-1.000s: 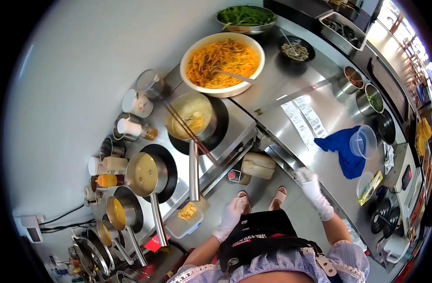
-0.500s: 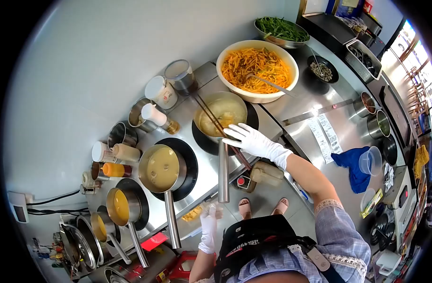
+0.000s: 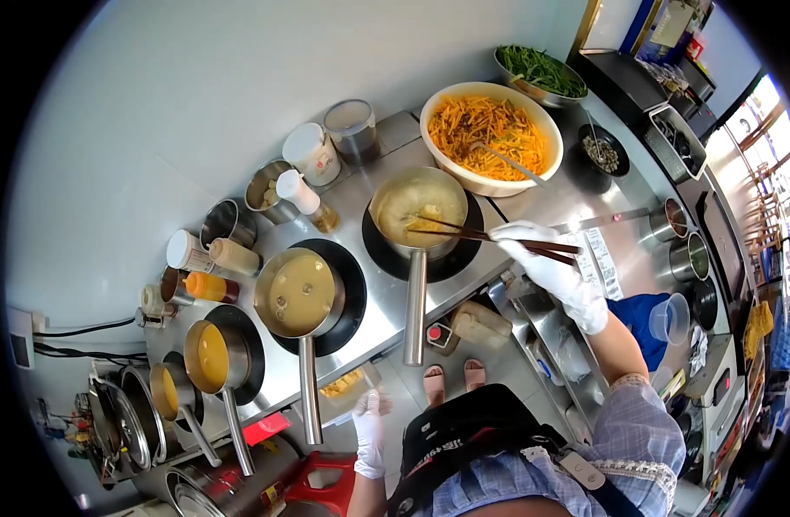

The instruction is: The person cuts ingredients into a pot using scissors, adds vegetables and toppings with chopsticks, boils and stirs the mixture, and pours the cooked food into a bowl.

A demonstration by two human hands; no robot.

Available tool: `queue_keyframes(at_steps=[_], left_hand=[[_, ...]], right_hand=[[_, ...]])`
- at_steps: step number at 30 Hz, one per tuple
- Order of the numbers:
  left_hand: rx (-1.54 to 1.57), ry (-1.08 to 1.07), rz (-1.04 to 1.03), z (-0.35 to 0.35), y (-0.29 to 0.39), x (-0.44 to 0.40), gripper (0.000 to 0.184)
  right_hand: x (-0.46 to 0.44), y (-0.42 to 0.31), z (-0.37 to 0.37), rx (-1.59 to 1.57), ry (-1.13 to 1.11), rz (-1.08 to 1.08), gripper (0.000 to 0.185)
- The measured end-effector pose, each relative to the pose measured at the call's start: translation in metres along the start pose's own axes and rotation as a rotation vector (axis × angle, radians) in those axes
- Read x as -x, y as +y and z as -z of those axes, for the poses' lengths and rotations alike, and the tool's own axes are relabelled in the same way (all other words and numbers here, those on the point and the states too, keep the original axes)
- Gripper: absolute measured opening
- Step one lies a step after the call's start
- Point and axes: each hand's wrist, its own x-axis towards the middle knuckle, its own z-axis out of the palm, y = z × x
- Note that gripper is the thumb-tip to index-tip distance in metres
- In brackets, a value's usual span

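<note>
My right hand [image 3: 546,267], in a white glove, grips a pair of dark brown chopsticks [image 3: 477,233]. Their tips reach into the rearmost saucepan [image 3: 429,177], touching a yellowish clump of food [image 3: 426,218] in pale, cloudy liquid. This pan sits on a round black burner plate [image 3: 470,246], its long handle toward me. My left hand [image 3: 371,431], also gloved, hangs low beyond the counter's front edge, away from the pans. Its nearest thing is a clear bin [image 3: 369,379] with yellow pieces. The left fingers are blurred, and nothing held shows clearly.
Other saucepans [image 3: 298,293] of yellowish liquid line the counter, handles jutting out over its edge. Bottles [image 3: 212,287] and tubs [image 3: 312,153] stand along the wall. A large white bowl of orange shreds [image 3: 438,146], a bowl of greens [image 3: 546,73] and a blue cloth [image 3: 640,323] lie to the right.
My right hand has moved right and turned the chopsticks from steeply slanted to nearly level, their tips now in the pan's food. My left hand has shifted slightly down and left. The view has shifted.
</note>
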Motion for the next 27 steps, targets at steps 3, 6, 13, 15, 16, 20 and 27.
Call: queue_keyframes(at_steps=[3, 6, 13, 15, 16, 20, 27], left_hand=[[0.065, 0.030, -0.027, -0.015, 0.014, 0.009, 0.028], [0.055, 0.076, -0.108, -0.030, 0.030, 0.014, 0.028], [-0.014, 0.259, -0.404, -0.057, 0.078, 0.017, 0.026], [-0.028, 0.273, -0.452, -0.065, 0.096, 0.012, 0.025], [-0.025, 0.256, -0.478, -0.069, 0.105, 0.008, 0.024], [-0.097, 0.196, -0.482, -0.078, 0.129, -0.027, 0.024], [-0.112, 0.057, -0.539, -0.106, 0.164, -0.074, 0.021]], right_hand=[[-0.025, 0.032, -0.020, -0.065, 0.035, 0.037, 0.014], [-0.040, 0.041, -0.006, -0.076, 0.095, 0.058, 0.013], [-0.017, 0.003, 0.076, -0.049, 0.127, 0.043, 0.013], [-0.002, 0.011, 0.088, -0.222, 0.257, -0.104, 0.017], [0.003, 0.017, 0.090, -0.396, 0.339, -0.218, 0.018], [0.026, 0.062, 0.090, -0.620, 0.525, -0.439, 0.021], [0.026, 0.072, 0.118, -0.849, 0.765, -0.433, 0.018]])
